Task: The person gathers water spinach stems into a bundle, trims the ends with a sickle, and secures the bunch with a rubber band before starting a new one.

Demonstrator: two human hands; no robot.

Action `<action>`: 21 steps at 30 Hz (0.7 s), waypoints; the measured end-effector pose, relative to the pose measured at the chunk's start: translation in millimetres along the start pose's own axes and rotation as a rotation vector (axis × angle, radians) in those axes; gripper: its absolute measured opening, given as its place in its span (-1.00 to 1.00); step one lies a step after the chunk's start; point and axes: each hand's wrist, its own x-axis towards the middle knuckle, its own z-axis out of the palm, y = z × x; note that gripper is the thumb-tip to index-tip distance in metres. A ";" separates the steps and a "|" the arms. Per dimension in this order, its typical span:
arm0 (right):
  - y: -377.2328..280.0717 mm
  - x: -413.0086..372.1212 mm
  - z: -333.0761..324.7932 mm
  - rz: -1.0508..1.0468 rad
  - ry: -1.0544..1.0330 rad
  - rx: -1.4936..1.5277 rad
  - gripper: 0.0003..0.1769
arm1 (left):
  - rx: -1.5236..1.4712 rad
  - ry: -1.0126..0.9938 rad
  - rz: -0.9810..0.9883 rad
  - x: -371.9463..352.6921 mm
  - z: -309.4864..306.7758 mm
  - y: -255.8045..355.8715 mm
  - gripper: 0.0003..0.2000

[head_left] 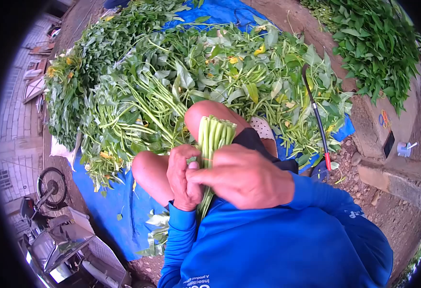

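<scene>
Upright against my chest is a bunch of leafy-green stems, cut ends up; it looks like water spinach. My left hand is wrapped round the bunch from the left side. Across its front lies my right hand, fingers bent in and slightly blurred, meeting my left thumb. A thin orange line, apparently a rubber band, crosses the stems between the two hands; my right fingers hide most of it. Below the hands the lower part of the bunch runs down along my blue shirt.
Loose greens are heaped on a blue tarp beyond my knees. A sickle with a long handle lies to the right. More greens are piled at upper right, near rubber bands and a small cup. A motorcycle stands lower left.
</scene>
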 end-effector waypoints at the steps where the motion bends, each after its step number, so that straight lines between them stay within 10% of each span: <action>1: 0.7 -34.1 -12.7 0.549 0.004 0.083 -0.76 | -0.067 0.080 -0.164 -3.6 -9.6 -3.3 -0.63; 4: 33.1 -90.2 -10.5 1.292 0.192 0.606 -0.61 | -0.223 -0.027 -0.546 -0.1 -29.9 24.3 -0.65; 9: 59.3 -60.4 -42.4 1.106 -0.202 1.248 -0.04 | -0.405 -0.129 -0.661 19.2 -28.4 62.1 -0.46; 13: 100.3 -39.4 -40.4 1.359 -0.272 1.486 -0.06 | -0.412 -0.288 -0.705 25.7 -35.4 79.3 -0.38; 15: 106.2 -32.1 -8.5 1.584 -0.239 1.424 -0.33 | -0.579 -0.264 -0.732 18.2 -27.4 67.0 -0.69; 16: 136.9 -88.9 28.4 1.161 -0.181 1.252 -0.44 | -0.652 -0.251 -0.748 14.6 -26.7 59.2 -0.74; 19: 99.8 -74.8 61.4 1.149 0.059 1.832 -0.54 | -0.775 -0.404 -0.765 8.2 -46.5 44.0 -0.34; 21: 84.2 -34.8 51.4 1.289 0.077 1.488 -0.51 | -0.628 -0.699 -0.747 7.2 -41.8 22.2 -0.23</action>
